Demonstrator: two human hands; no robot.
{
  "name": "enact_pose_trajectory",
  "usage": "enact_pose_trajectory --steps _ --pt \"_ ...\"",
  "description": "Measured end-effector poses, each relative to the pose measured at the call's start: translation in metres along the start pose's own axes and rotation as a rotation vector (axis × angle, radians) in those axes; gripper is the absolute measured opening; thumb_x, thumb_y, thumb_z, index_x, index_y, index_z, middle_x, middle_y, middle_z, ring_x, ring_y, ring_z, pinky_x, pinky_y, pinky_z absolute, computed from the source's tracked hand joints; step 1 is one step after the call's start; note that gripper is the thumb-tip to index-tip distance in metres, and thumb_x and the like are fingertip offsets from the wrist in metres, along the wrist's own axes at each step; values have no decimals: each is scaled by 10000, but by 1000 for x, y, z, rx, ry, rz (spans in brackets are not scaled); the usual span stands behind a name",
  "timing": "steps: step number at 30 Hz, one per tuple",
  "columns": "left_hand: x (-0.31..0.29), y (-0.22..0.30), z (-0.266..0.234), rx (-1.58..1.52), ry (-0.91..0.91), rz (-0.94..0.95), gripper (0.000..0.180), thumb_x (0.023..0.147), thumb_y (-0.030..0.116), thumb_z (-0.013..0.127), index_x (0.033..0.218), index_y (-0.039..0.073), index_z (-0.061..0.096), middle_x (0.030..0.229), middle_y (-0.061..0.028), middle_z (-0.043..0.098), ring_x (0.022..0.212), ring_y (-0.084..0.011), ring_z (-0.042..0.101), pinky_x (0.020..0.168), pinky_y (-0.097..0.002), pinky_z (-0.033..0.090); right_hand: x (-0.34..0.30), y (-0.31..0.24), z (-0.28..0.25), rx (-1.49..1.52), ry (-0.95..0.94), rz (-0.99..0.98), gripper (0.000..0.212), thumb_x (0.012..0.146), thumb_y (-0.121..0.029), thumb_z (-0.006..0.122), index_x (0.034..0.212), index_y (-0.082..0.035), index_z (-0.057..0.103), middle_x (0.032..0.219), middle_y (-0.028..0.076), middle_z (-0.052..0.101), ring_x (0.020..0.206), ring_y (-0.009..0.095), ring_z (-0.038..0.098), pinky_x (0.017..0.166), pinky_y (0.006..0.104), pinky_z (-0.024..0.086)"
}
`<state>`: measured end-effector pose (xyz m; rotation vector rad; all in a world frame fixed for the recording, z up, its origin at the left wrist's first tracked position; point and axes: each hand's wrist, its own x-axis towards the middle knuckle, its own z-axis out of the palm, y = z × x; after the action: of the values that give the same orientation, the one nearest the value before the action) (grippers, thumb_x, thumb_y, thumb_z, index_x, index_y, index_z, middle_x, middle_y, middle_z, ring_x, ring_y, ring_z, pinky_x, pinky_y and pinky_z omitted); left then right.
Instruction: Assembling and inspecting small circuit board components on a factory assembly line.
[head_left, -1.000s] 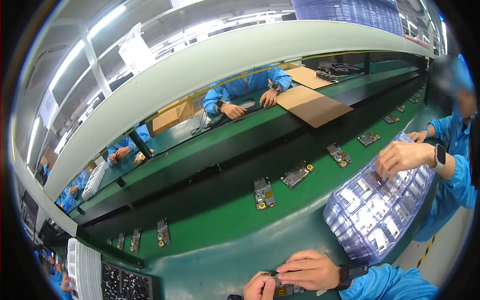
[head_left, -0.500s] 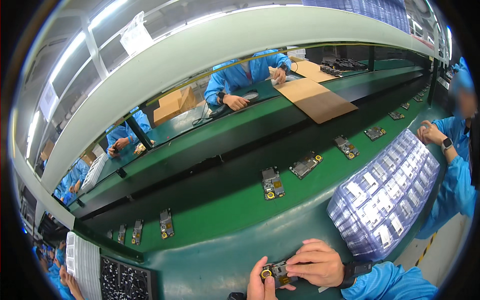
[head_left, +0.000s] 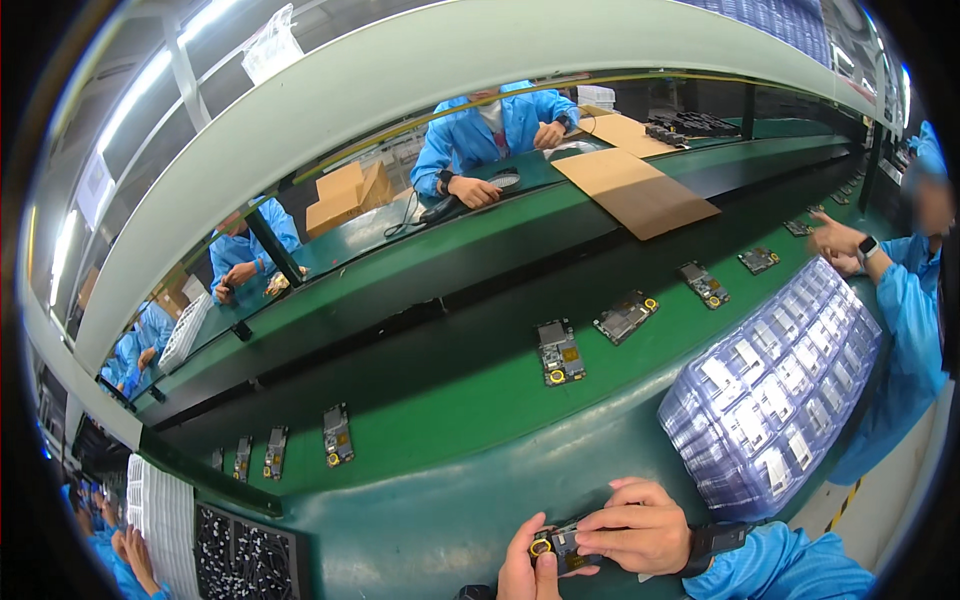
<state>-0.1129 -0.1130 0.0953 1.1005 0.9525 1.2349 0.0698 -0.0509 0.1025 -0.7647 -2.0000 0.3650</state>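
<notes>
Near the bottom edge, my left hand (head_left: 522, 568) grips the left end of a small circuit board (head_left: 568, 553), its thumb beside a round yellow-ringed part. My right hand (head_left: 645, 532) comes from the right, with a black band on the wrist. Its bent fingers rest together on the board's right end and cover part of it. Whether a small piece lies under those fingertips I cannot tell. The board is held just above the green worktop (head_left: 420, 540).
Similar circuit boards (head_left: 559, 352) lie spaced along a green belt (head_left: 450, 410) beyond the worktop. Stacked clear plastic trays (head_left: 770, 410) stand right. A black box of small parts (head_left: 250, 555) is lower left. Cardboard (head_left: 640, 195) lies across the divider. Co-workers in blue sit around.
The co-worker's hand at the right has reached toward the boards on the belt. The belt's boards appear slightly farther right as the view shifts a little. My hands stay on the circuit board.
</notes>
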Motion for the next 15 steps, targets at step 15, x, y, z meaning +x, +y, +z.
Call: enact_pose_trajectory --steps 15 --pt "-1 -1 -8 89 7 31 491 1062 172 385 1484 -29 236 1237 -162 482 1040 -244 597 795 -372 621 0 -2 9 -11 -6 22 271 667 -184 868 927 -213 796 1011 -77 732 889 163 561 873 366 520"
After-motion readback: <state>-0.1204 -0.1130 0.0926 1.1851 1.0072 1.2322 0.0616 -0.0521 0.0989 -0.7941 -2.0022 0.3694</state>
